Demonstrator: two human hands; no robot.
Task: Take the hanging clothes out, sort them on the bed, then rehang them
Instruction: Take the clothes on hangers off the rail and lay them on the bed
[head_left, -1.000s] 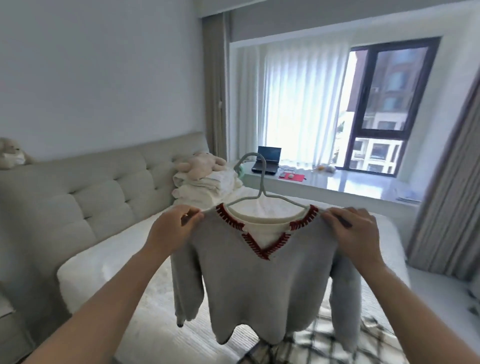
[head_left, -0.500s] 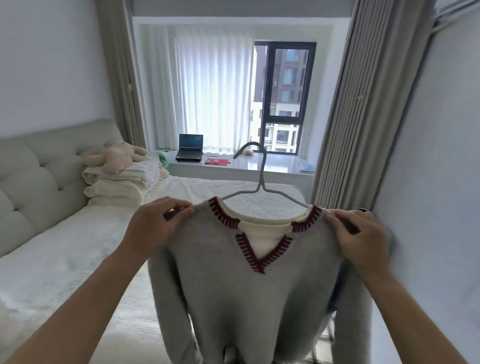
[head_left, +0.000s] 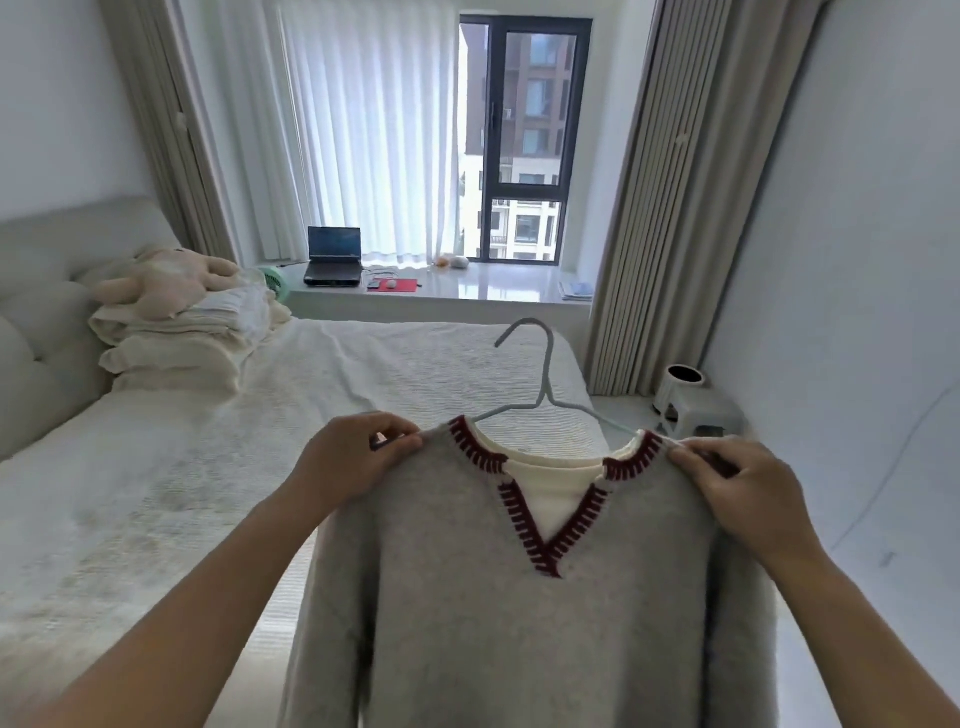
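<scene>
A grey sweater (head_left: 467, 597) with a dark red stitched V-neck and a white inner collar hangs on a grey wire hanger (head_left: 545, 384). I hold it up in front of me over the foot of the bed (head_left: 156, 493). My left hand (head_left: 358, 457) pinches its left shoulder and my right hand (head_left: 748, 493) pinches its right shoulder. The hanger's hook stands free above the collar. The sweater's lower part runs out of view.
Folded cream bedding (head_left: 176, 338) with a plush toy (head_left: 161, 280) lies by the padded headboard. A window ledge (head_left: 493, 288) carries a laptop (head_left: 333, 257). Beige curtains (head_left: 654, 208) hang right; a small white stool with a cup (head_left: 691, 400) stands by the white wall.
My view has swung right, from the headboard toward the window and right wall. The sweater has stayed in both hands and now sits lower in view; the plaid garment is out of sight.
</scene>
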